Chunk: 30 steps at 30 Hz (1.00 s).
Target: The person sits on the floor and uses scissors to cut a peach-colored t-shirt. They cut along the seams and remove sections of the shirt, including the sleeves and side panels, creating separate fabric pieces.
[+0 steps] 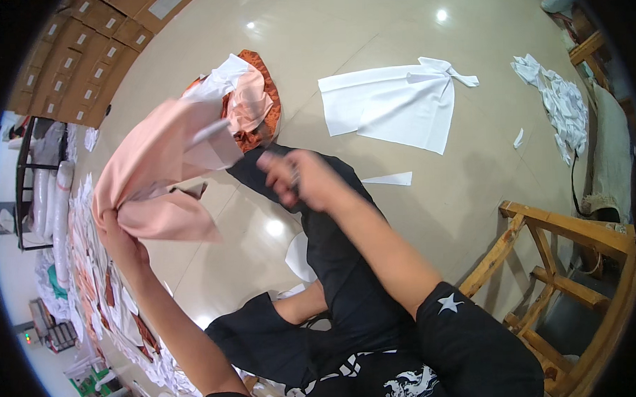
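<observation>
Left hand (pixel 125 240) clenches peach fabric (pixel 148 152), apart from right hand (pixel 305 179), blurred, hold unclear.
Gripped one-sided, it could sag and tangle with the fabric pile (pixel 251 103).

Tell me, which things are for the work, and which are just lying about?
For the work: peach cloth, in the left hand's grip; probably the orange and peach pile.

Seemingly just lying about: spread white cloth; crumpled white heap; wooden frame; cardboard boxes.

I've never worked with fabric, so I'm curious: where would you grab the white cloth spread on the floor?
Probably pinch its gathered far-right end from above: the folds bunch there, while the rest of the white cloth looks spread nearly flat.
</observation>
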### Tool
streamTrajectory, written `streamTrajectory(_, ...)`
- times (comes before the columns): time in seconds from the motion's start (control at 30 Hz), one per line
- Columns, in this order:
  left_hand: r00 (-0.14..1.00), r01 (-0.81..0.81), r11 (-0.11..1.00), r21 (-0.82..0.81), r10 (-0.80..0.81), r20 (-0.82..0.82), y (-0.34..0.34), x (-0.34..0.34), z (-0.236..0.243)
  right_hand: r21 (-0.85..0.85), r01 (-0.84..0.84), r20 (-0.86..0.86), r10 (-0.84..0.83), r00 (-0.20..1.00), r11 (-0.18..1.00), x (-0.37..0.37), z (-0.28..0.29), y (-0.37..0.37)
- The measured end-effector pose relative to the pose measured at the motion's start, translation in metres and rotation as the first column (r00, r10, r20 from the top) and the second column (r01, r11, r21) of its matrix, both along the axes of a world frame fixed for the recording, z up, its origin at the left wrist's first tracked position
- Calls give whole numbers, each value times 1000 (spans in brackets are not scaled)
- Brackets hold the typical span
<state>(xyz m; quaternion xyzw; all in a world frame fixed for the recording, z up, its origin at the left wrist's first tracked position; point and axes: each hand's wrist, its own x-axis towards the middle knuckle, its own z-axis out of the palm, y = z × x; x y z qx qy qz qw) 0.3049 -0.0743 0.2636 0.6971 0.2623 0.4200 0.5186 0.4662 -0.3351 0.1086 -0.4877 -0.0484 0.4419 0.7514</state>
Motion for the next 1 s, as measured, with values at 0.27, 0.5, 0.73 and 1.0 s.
streamTrajectory(0.27, 941, -218, 961, -168, 162, -296, 73, -170, -111, -855, 393, 501, 344, 794, 338, 198, -47, -184)
streamTrajectory(0.5, 665, -201, 918, 343, 385, -641, 33, -229, -234, -948, 316, 243, 567, 787, -33, 200, -49, -225)
streamTrajectory(0.73, 549, 419, 824, 382, 106, -829, -122, -150, -267, -956, -266, 15, 929, 369, 121, 122, -10, -167)
streamTrajectory(1.0, 232, 762, 624, 172, -15, -973, -181, -102, -286, -934, 206, 345, 581, 737, 292, 194, -33, -203)
